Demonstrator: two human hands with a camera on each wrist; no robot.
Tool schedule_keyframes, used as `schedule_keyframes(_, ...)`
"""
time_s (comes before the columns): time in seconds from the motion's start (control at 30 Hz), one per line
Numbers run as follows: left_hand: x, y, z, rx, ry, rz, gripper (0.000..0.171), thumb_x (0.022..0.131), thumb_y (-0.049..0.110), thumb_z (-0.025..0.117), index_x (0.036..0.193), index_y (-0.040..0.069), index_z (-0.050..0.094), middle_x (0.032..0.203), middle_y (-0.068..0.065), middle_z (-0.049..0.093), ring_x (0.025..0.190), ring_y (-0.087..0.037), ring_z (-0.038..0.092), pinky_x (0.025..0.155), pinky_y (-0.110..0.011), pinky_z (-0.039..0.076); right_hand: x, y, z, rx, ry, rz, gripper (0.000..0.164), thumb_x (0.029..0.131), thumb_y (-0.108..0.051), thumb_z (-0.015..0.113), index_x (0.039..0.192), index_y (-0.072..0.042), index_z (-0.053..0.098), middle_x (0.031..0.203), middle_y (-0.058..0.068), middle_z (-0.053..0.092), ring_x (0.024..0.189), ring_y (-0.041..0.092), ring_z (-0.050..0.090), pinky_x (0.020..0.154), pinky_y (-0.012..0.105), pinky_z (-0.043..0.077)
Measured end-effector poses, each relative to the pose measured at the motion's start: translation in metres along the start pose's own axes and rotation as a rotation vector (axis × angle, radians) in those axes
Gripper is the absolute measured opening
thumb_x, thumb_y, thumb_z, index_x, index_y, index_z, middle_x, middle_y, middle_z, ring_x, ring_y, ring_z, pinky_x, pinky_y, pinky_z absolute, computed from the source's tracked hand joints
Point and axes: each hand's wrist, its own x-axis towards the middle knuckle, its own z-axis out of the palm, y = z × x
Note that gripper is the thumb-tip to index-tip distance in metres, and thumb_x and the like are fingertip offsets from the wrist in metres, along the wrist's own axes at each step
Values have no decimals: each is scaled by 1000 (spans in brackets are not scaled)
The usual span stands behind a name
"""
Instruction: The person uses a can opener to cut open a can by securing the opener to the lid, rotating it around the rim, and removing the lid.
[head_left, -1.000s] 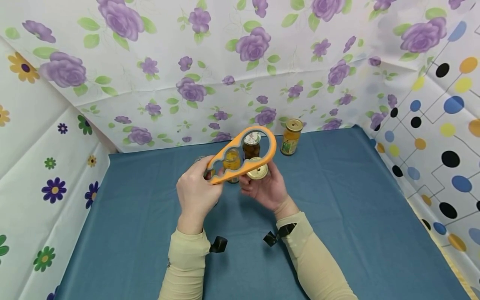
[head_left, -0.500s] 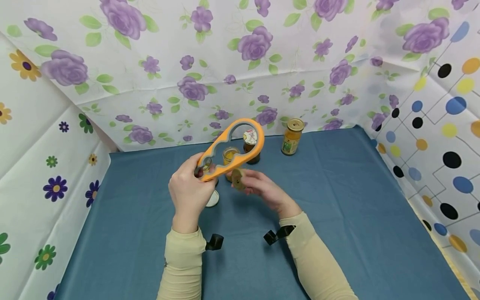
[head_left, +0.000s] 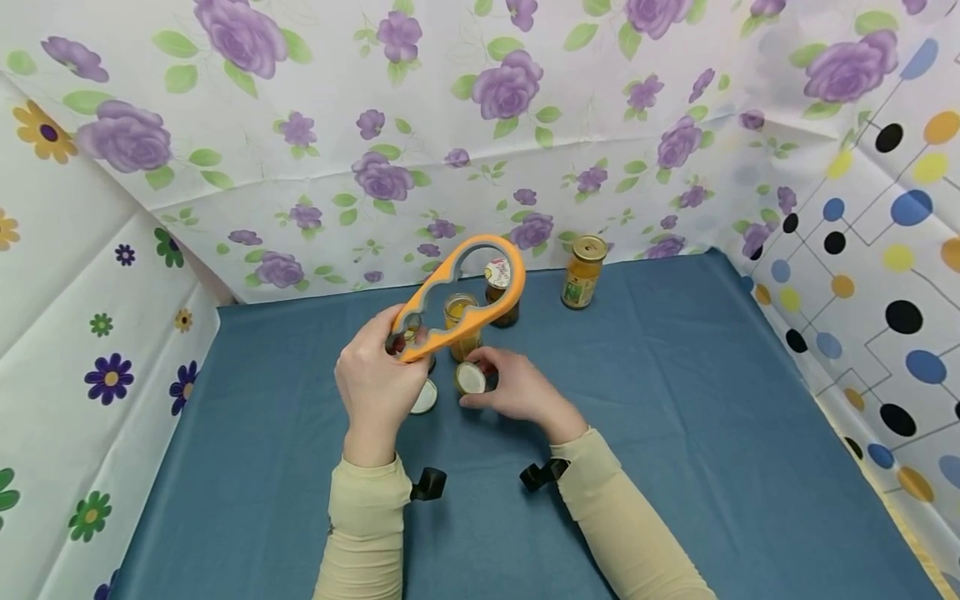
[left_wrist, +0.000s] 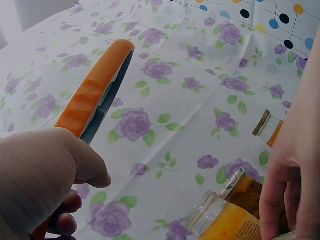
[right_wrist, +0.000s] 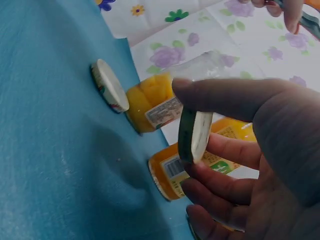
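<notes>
My left hand [head_left: 378, 387] grips an orange jar opener [head_left: 480, 319] with a grey scalloped inner edge, raised over the jars. My right hand [head_left: 521, 387] pinches a round jar lid [head_left: 471, 378] between thumb and fingers. Its white inside faces up, low over the cloth. In the right wrist view the lid [right_wrist: 195, 135] stands nearly on edge between the fingers. Just behind it stands a lidless jar of yellow fruit [right_wrist: 167, 172]. A second jar of yellow fruit [right_wrist: 155, 95], also lidless, is mostly hidden behind my left hand in the head view.
Another lid [head_left: 425, 397] lies white side up on the blue tablecloth [head_left: 660, 375], beside my left hand. A dark jar with a patterned lid [head_left: 498, 273] stands behind the opener. Farther right, a yellow jar with a gold lid [head_left: 583, 271] stands near the flowered backdrop [head_left: 315, 242].
My right hand has brought the lid down and left from beside the opener and turned it from gold side to white side. My left hand has shifted slightly left with the opener.
</notes>
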Motion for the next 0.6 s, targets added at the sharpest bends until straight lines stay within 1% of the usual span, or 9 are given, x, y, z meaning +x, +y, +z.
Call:
schedule_keyframes(0.1,0,-1,0,0,-1,-4,30,91,13,80,119,4,79,88,-12,75,67,-26,68,60,-46,56,0,2,3,-51,9,0,59,87,-32,92,138,-14,68,112,1,66,99,23,64,87,42,52)
schedule_keyframes(0.2,0,-1,0,-3,2,-3,30,90,10,81,119,4,79,87,-12,75,66,-25,67,60,-46,56,0,3,7,-114,-1,20,57,87,-31,92,136,-13,70,114,4,66,98,22,63,88,42,53)
schedule_keyframes(0.33,0,-1,0,-6,5,-2,30,90,9,81,119,3,79,86,-12,75,66,-25,67,59,-45,56,0,6,15,-191,-9,58,56,86,-33,92,135,-16,72,116,6,66,97,22,62,87,42,53)
schedule_keyframes(0.5,0,-1,1,-10,7,2,29,90,10,80,118,4,79,86,-11,75,65,-24,67,58,-45,55,2,10,22,-248,6,74,57,86,-34,92,137,-19,71,122,9,66,103,27,63,90,45,53)
schedule_keyframes(0.6,0,-2,1,-9,10,5,29,89,7,80,117,4,79,86,-11,75,64,-24,66,57,-44,55,2,10,24,-279,10,84,58,87,-36,92,139,-21,71,123,10,65,104,28,62,90,46,53)
